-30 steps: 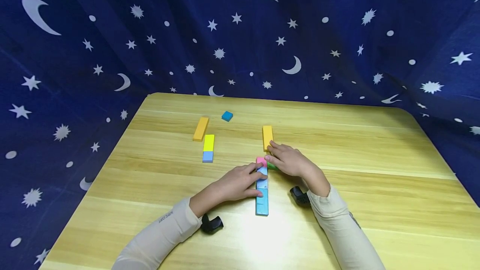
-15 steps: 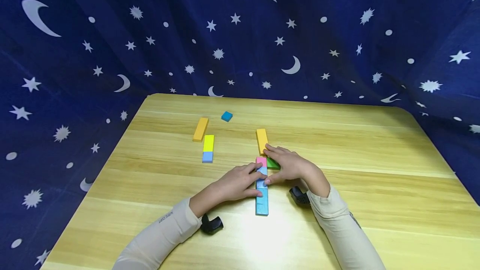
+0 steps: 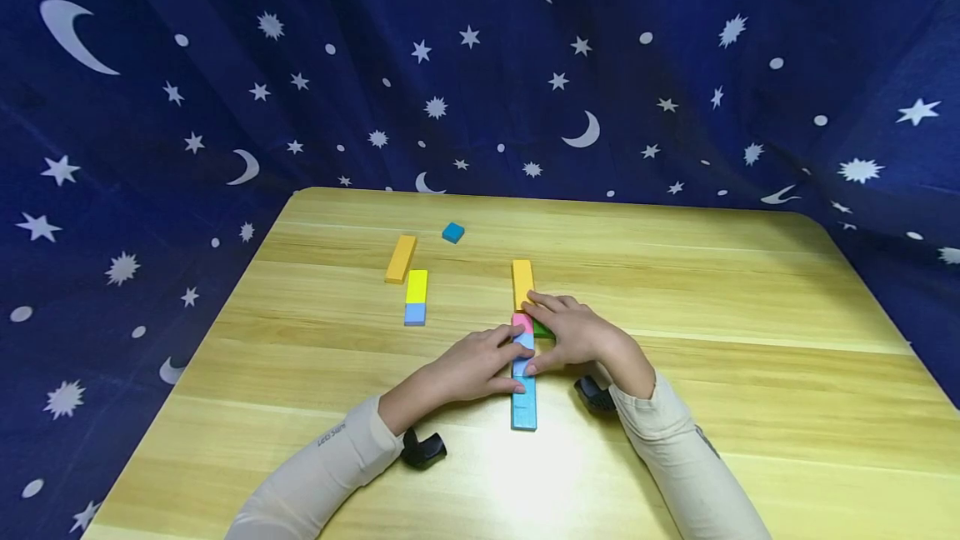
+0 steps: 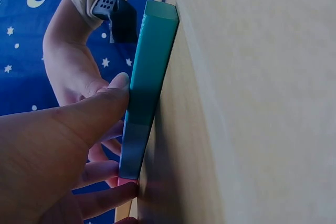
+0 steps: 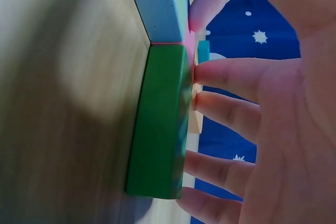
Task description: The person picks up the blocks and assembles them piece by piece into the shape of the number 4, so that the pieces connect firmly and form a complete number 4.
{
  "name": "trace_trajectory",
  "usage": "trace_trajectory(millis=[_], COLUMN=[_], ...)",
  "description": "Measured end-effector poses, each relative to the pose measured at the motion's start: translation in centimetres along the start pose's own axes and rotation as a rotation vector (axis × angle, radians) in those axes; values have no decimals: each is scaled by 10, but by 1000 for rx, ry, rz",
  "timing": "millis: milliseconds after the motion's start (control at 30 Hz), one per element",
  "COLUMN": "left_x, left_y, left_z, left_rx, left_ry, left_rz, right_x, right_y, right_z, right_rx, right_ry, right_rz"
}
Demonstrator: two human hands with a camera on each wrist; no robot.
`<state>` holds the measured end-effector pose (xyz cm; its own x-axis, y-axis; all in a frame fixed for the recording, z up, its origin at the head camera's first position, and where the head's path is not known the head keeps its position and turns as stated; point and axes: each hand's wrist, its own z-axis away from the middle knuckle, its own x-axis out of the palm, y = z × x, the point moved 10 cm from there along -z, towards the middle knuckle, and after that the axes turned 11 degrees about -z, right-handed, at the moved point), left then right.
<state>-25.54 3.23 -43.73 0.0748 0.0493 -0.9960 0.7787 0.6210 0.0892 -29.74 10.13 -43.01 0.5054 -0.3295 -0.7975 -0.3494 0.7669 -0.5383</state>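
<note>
A straight row of flat blocks lies under both hands: a teal block (image 3: 524,411) nearest, then light blue (image 3: 522,367), then a pink block (image 3: 523,321). My left hand (image 3: 476,367) rests its fingertips along the left of this row, with the thumb against the teal block. Just beyond the pink end stands an orange block (image 3: 522,282), in line with the row. My right hand (image 3: 577,333) touches the orange block's near end with its fingertips, its thumb at the light blue part. A green block (image 5: 157,124) adjoins the pink block's right side, partly hidden by that hand.
To the left lie another orange block (image 3: 401,259), a yellow block (image 3: 417,286) and a blue block (image 3: 415,314) end to end. A small dark blue block (image 3: 453,232) sits farther back. A starry curtain (image 3: 480,73) hangs behind the wooden table (image 3: 712,290).
The orange block ahead of the row has shifted left and nearer, into line with it. My right thumb has come down to the light blue part. My left hand stays put.
</note>
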Motion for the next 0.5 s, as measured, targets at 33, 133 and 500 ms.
trace_trajectory(millis=[33, 133, 500], left_x=[0, -1, 0], left_y=[0, 0, 0], left_z=[0, 0, 0], left_rx=[1, 1, 1], left_ry=[1, 1, 3], left_rz=[0, 0, 3], right_x=[0, 1, 2], right_y=[0, -1, -2], right_z=[0, 0, 0], right_rx=[-4, -9, -20], right_ry=[0, 0, -1], right_rz=[-1, -2, 10])
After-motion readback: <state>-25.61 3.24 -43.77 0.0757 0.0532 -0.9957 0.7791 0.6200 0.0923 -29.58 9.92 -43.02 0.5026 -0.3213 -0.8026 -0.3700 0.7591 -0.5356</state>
